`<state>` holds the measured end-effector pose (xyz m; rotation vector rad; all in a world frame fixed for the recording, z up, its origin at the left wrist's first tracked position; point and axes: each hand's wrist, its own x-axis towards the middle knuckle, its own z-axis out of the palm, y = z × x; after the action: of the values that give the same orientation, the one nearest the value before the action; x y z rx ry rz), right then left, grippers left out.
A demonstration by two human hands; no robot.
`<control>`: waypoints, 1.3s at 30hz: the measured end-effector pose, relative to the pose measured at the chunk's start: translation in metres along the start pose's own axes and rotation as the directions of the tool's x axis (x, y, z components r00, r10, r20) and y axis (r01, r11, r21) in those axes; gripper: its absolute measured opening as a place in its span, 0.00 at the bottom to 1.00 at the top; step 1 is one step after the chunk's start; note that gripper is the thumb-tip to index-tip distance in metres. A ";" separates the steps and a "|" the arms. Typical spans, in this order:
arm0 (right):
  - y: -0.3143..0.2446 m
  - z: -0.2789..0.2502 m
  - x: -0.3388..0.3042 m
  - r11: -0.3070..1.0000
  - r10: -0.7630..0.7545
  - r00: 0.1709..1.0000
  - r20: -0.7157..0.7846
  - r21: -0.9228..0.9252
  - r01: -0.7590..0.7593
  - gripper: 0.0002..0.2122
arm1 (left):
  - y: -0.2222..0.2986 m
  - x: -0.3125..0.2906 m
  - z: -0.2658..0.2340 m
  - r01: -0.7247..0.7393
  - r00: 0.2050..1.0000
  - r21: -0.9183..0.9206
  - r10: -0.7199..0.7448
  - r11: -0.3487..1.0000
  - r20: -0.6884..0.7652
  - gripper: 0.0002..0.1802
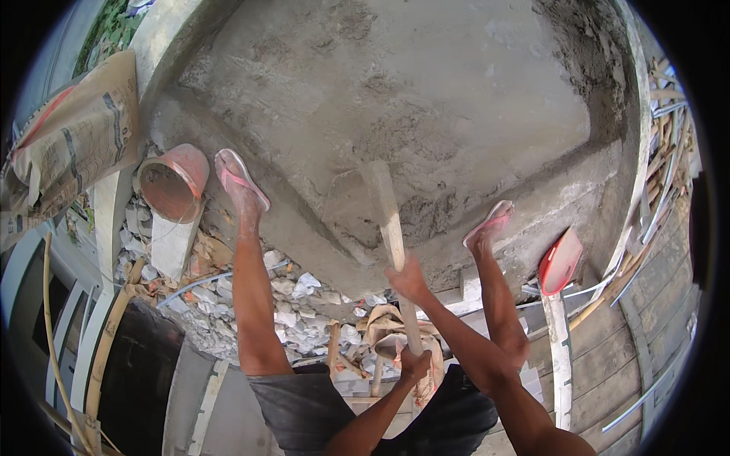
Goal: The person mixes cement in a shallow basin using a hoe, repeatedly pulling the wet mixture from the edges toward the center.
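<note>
Head view, looking down: both hands grip a long wooden handle (395,243) of a hoe-like tool. The right hand (409,278) is closed higher up, the left hand (414,363) closed near its end. Its blade rests in wet grey mortar (411,205) on a concrete slab (395,83). The load looks heavy and sticky; a spread two-handed grip suits it.

The tool's working end (346,201) is smeared with grey mortar; its shape cannot be told. The wooden handle (394,235) is covered where the right hand (408,277) and left hand (414,363) grip it. The paper sack (72,144) runs off the left edge. Rubble (296,304) beneath the slab is partly hidden by the legs.
</note>
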<state>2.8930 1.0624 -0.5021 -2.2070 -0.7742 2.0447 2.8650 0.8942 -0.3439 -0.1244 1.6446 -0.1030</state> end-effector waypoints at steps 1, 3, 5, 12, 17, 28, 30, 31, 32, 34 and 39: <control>-0.006 0.000 -0.020 0.966 0.189 0.978 0.091 0.163 -0.202 0.17 | -0.016 -0.008 -0.020 -0.151 0.987 0.097 0.156 0.984 -0.042 0.10; 0.020 -0.006 -0.047 0.886 0.312 0.942 0.127 0.319 -0.337 0.13 | -0.014 -0.020 -0.051 -0.285 0.955 0.297 0.297 0.911 0.002 0.13; 0.012 0.002 -0.063 0.839 0.315 0.945 0.088 0.440 -0.321 0.11 | -0.029 -0.011 -0.092 -0.233 0.966 0.422 0.259 0.876 -0.006 0.19; -0.004 -0.031 -0.043 0.358 0.187 0.982 -0.003 0.931 -0.065 0.15 | 0.077 0.069 -0.149 -0.411 0.903 0.714 0.361 0.567 0.233 0.19; -0.054 -0.177 0.051 0.141 0.013 0.975 -0.221 0.966 0.217 0.07 | 0.218 0.105 -0.046 -0.580 0.804 0.697 0.436 0.422 0.405 0.15; -0.209 -0.510 0.185 0.124 -0.282 0.649 -0.707 0.644 0.755 0.25 | 0.547 0.104 0.243 -0.677 0.194 0.699 0.860 -0.230 0.471 0.17; -0.207 -0.539 0.208 0.422 -0.186 0.603 -0.776 0.491 0.762 0.35 | 0.567 0.121 0.292 -0.633 0.190 0.734 0.870 -0.246 0.454 0.17; -0.202 -0.545 0.213 0.423 -0.187 0.601 -0.777 0.488 0.763 0.35 | 0.575 0.134 0.312 -0.601 0.202 0.761 0.875 -0.244 0.440 0.16; -0.193 -0.546 0.221 0.533 -0.178 0.614 -0.769 0.449 0.717 0.40 | 0.583 0.150 0.327 -0.601 0.210 0.763 0.874 -0.238 0.438 0.16; -0.178 -0.523 0.218 0.518 -0.256 0.692 -0.675 0.509 0.688 0.46 | 0.604 0.185 0.330 -0.550 0.476 0.831 0.786 -0.085 0.395 0.15; -0.076 -0.442 0.163 0.508 -0.295 0.842 -0.452 0.672 0.539 0.36 | 0.594 0.212 0.333 -0.613 0.567 0.784 0.746 0.097 0.351 0.14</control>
<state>3.2868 1.3248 -0.5677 -1.5201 -0.2391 1.3615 3.1698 1.4545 -0.6633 1.5267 1.4250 -0.2022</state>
